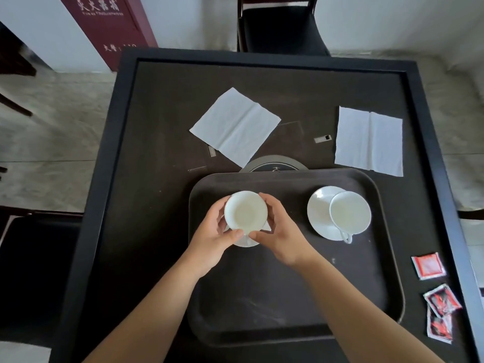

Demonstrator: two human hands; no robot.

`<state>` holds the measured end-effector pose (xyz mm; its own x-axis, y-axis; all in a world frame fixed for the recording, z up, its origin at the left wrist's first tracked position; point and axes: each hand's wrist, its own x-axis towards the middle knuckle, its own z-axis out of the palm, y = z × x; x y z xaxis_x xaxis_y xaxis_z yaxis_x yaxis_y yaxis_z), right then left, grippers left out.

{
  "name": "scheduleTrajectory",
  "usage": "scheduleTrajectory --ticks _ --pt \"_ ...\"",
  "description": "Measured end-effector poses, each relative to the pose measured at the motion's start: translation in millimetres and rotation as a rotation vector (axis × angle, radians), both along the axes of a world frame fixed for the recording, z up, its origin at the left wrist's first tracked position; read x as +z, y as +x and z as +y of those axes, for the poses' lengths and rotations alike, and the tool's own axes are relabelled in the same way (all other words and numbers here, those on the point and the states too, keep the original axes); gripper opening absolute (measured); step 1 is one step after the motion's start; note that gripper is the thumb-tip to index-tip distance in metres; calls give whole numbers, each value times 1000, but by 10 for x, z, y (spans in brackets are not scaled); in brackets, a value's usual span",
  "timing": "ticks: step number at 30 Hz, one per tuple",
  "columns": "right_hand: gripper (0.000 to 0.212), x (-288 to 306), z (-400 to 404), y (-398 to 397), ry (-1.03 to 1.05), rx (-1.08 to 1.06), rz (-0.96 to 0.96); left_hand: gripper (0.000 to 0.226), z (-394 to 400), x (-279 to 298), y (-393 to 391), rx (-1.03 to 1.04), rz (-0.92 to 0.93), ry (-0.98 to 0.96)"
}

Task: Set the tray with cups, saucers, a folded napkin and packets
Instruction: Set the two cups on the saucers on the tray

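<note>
A dark tray [288,305] lies on the black table. Over its left part, my left hand [214,231] and my right hand [280,231] hold a white cup [245,211] from both sides, above a white saucer [246,242] that is mostly hidden beneath it. On the tray's right side a second white cup [349,213] stands on its saucer [318,212], handle toward me. Two unfolded white napkins lie beyond the tray, one at centre [235,125] and one at right [369,141]. Three red packets lie right of the tray [428,265], [442,299], [438,327].
The black table [162,113] has a raised rim. A round metal fitting [273,165] sits just behind the tray. A dark chair [280,24] stands at the far side, a red sign [110,24] at the far left.
</note>
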<state>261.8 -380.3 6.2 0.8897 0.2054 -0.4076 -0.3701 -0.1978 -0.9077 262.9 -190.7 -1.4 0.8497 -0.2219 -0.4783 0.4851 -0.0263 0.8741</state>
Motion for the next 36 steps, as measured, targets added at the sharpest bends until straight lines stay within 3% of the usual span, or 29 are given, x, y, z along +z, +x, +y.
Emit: scheduleTrajectory --ticks 14,21,27,32,36 --pt "74 -1 -18 -41 -26 15 6 67 2 139 21 -48 -8 66" --pt "103 240 -74 -113 -309 126 -33 94 -14 365 -52 -71 -101 491" --pt "107 502 -156 -322 -828 308 -324 95 82 625 -269 -281 -369 837" --pt "119 718 -156 -579 -1079 309 -388 95 65 851 -530 -464 -675 1182" --pt "117 891 -175 -767 -1167 273 -394 102 18 975 -776 -492 -653 1285"
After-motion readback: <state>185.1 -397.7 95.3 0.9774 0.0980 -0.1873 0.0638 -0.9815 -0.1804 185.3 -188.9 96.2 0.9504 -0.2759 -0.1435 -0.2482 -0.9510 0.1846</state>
